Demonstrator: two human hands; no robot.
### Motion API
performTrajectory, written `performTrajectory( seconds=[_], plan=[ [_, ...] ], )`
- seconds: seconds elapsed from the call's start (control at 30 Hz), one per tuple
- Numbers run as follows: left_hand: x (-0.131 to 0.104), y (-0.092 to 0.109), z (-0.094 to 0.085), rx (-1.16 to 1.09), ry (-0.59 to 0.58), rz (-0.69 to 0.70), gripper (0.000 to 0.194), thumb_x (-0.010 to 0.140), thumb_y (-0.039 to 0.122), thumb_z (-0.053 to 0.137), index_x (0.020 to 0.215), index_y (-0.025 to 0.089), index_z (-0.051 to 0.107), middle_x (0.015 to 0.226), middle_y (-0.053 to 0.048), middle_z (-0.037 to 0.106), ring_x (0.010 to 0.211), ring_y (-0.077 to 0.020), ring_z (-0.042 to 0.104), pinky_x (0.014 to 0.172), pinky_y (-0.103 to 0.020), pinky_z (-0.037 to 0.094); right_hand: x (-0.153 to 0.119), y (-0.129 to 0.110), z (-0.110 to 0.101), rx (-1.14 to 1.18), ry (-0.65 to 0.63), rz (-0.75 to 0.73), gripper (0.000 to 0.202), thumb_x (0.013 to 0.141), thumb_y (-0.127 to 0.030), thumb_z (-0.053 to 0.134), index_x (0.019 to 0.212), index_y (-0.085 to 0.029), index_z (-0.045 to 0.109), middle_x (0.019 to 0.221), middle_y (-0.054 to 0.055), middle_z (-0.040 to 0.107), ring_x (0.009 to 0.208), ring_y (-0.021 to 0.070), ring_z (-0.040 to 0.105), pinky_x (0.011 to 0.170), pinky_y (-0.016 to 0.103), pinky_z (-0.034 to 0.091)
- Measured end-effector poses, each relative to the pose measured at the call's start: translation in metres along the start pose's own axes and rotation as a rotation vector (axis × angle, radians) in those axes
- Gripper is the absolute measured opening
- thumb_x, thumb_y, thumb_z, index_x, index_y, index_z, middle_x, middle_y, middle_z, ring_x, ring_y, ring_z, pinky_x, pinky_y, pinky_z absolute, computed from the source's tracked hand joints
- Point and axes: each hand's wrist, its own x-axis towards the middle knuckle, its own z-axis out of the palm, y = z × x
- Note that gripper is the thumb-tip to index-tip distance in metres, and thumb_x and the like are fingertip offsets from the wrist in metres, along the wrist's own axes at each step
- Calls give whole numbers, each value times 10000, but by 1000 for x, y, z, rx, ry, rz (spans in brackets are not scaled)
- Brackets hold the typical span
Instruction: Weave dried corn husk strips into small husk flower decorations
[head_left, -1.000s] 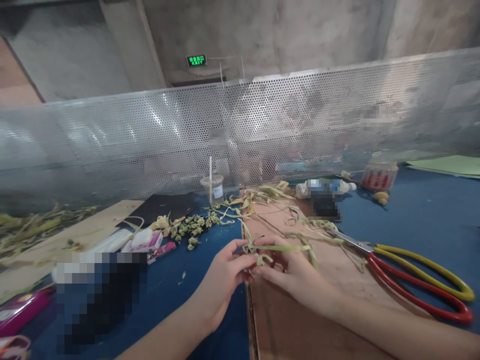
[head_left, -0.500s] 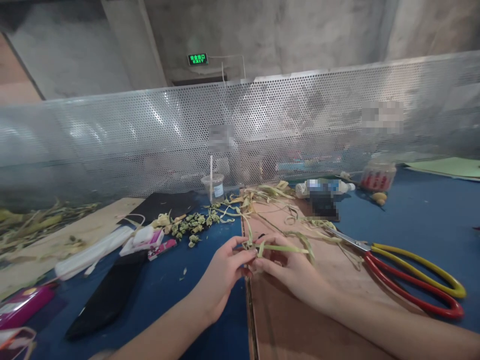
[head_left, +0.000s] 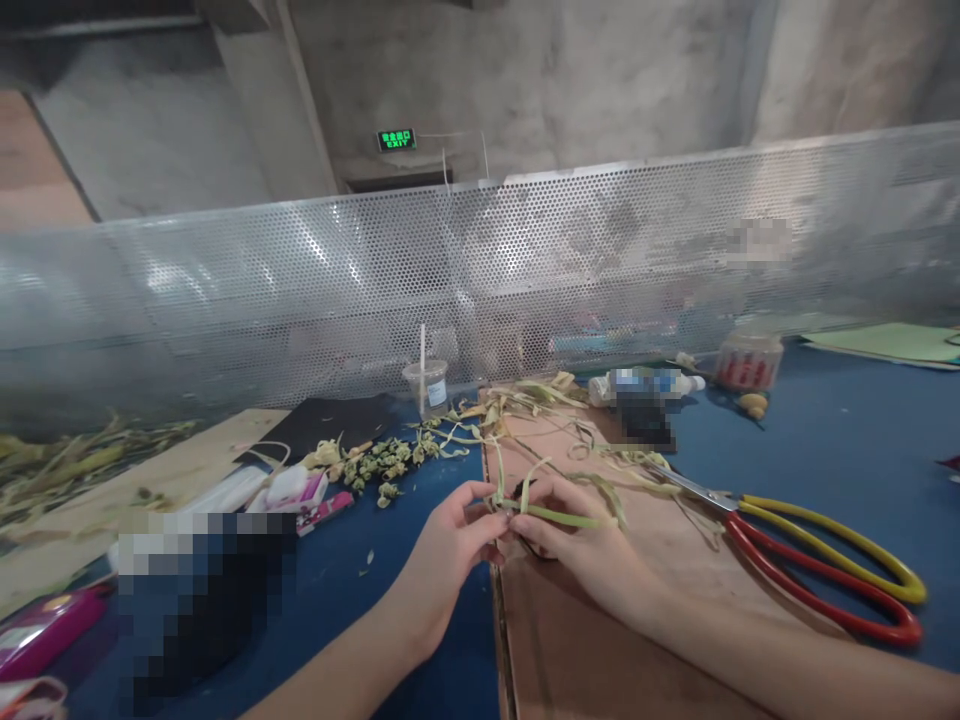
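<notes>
My left hand (head_left: 448,545) is closed, thumb and fingertips pinching green leaf strips (head_left: 564,517) folded or knotted together. Facing it, my right hand (head_left: 592,540) also pinches the strips, with its fingertips close to the left ones. One strip end sticks upward and another lies across the back of my right hand. Both hands are over the left edge of a brown board (head_left: 600,640). A small dark piece shows between the hands; I cannot make out what it is. Scissors (head_left: 724,500) with one red and one yellow handle lie to the right of my right hand.
Small green knotted pieces (head_left: 379,465) are heaped on the blue table (head_left: 360,600). Loose leaf strips (head_left: 540,395) lie at the board's far end. Behind stand a plastic cup (head_left: 427,388) with a straw, a lying bottle (head_left: 649,385), a jar (head_left: 750,362) and a perforated metal screen (head_left: 360,270).
The view has tilted up slightly, so the background sits lower. Both hands stay together on the strips; a strip end by the right fingers now stands more upright.
</notes>
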Motion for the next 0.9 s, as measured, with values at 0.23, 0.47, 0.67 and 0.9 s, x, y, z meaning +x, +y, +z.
performTrajectory(
  seconds=[0.23, 0.47, 0.67, 0.9],
  plan=[
    [-1, 1, 0, 140, 18, 55, 113, 754, 196, 545, 864, 171, 541, 696, 12, 535, 635, -107, 459, 608, -234, 396, 0, -3, 0, -21, 10, -15, 208, 728, -308, 640, 693, -178, 481, 637, -52, 510, 555, 67, 453, 522, 200, 355],
    [-3, 7, 4, 201, 27, 39, 173, 742, 259, 589, 881, 159, 567, 723, -4, 578, 661, -116, 488, 617, -225, 391, -4, -4, -1, -44, 30, -40, 201, 772, -318, 597, 682, -173, 491, 668, -37, 528, 586, 72, 477, 551, 203, 378],
    [-4, 12, 4, 215, 13, 69, 241, 742, 285, 592, 955, 175, 608, 903, -50, 643, 863, -188, 560, 745, -269, 428, -1, 3, -2, 23, 85, 9, 251, 760, -371, 600, 668, -172, 476, 610, -45, 481, 533, 70, 446, 511, 210, 365],
    [-3, 6, 3, 309, 19, 105, 281, 666, 298, 678, 914, 177, 624, 839, -50, 662, 819, -217, 595, 746, -304, 452, -5, -1, 5, 68, 121, 138, 295, 735, -416, 607, 645, -191, 440, 516, -61, 432, 470, 79, 438, 452, 207, 342]
  ],
)
